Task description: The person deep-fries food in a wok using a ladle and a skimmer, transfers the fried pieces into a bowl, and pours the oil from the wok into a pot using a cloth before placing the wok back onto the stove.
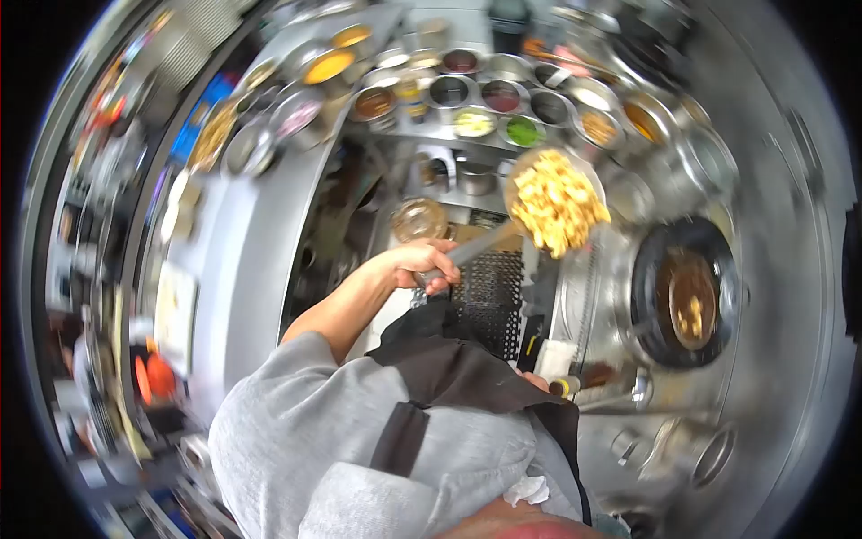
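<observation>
Fingers wrapped round a grey handle [485, 242], my left hand [426, 266] holds up a round strainer or ladle [513, 193]. Golden-yellow food pieces [558, 202] are heaped in it, above the edge of the counter. At the lower right, my right hand [535, 381] is mostly hidden behind the dark apron, beside a handle with a yellow ring [566, 386]; its fingers do not show clearly. A dark wok [646, 296] sits on the stove at the right, with brown liquid [691, 278] and a few pale pieces inside.
Several metal bowls of sauces and chopped ingredients, one with green herbs [523, 131], line the back shelf. Metal pots [714, 454] stand at the lower right. A steel counter [269, 242] runs along the left. A perforated black mat [489, 301] lies on the floor.
</observation>
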`<state>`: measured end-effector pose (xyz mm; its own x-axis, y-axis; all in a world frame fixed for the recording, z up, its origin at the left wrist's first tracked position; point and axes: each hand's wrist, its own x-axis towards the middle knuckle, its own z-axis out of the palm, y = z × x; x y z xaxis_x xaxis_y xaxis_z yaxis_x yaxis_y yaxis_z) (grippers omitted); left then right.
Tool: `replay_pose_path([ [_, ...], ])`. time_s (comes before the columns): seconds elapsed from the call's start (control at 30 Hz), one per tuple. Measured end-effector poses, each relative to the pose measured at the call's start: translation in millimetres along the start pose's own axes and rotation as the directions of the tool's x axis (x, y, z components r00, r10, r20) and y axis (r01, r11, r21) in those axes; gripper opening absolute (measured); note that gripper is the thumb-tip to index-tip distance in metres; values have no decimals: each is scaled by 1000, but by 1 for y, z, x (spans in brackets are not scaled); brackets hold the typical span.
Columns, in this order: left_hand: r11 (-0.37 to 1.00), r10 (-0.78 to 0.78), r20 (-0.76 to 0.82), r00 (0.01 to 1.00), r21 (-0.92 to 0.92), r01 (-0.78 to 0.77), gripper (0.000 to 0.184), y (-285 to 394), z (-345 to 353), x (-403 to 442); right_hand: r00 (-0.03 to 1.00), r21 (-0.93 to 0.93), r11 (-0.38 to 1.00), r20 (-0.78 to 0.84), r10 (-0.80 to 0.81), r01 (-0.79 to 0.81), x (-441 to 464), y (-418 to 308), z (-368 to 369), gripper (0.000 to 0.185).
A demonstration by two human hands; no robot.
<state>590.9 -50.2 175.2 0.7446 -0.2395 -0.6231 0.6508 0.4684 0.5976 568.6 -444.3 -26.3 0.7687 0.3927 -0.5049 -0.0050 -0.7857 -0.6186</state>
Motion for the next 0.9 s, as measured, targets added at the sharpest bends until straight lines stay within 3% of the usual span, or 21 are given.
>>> replay_pose_path([
  [0.17,999,-16,-57,998,-44,14,39,-99,-48,-37,976,-201,961,144,-162,190,46,65,23,55],
  [0.23,994,-26,-102,994,-105,15,37,-131,-56,-54,979,-292,948,189,-72,126,49,60,17,54],
  [0.3,986,-28,-144,989,-167,4,35,-164,-69,-70,984,-306,948,176,-36,90,30,16,5,51],
  [0.37,979,-30,-151,988,-204,-2,33,-186,-80,-93,982,-130,991,189,-17,42,8,-28,1,46],
  [0.4,971,-10,-174,985,-237,-32,29,-194,-84,-105,990,-167,985,140,-11,35,-2,-57,3,41],
  [0.5,967,-3,-213,977,-248,-51,30,-219,-104,-130,992,-134,990,121,-32,49,29,-17,42,39],
  [0.53,967,6,-213,977,-248,-60,30,-225,-111,-140,989,-167,976,-21,-145,139,25,-25,57,37],
  [0.63,940,38,-201,979,-325,-103,28,-234,-127,-171,993,-281,956,107,-58,86,27,-71,77,35],
  [0.73,902,102,-261,960,-382,-199,26,-221,-144,-210,994,-246,967,102,-45,69,12,-100,100,34],
  [0.77,881,114,-263,958,-420,-220,28,-211,-149,-225,995,-230,972,89,-36,55,11,-104,107,34],
  [0.83,862,103,-467,878,-398,-312,43,-195,-162,-250,993,-241,967,104,-58,81,9,-99,118,35],
  [0.9,830,161,-524,836,-386,-402,68,-169,-178,-276,989,-316,943,129,-71,109,0,-95,128,36],
])
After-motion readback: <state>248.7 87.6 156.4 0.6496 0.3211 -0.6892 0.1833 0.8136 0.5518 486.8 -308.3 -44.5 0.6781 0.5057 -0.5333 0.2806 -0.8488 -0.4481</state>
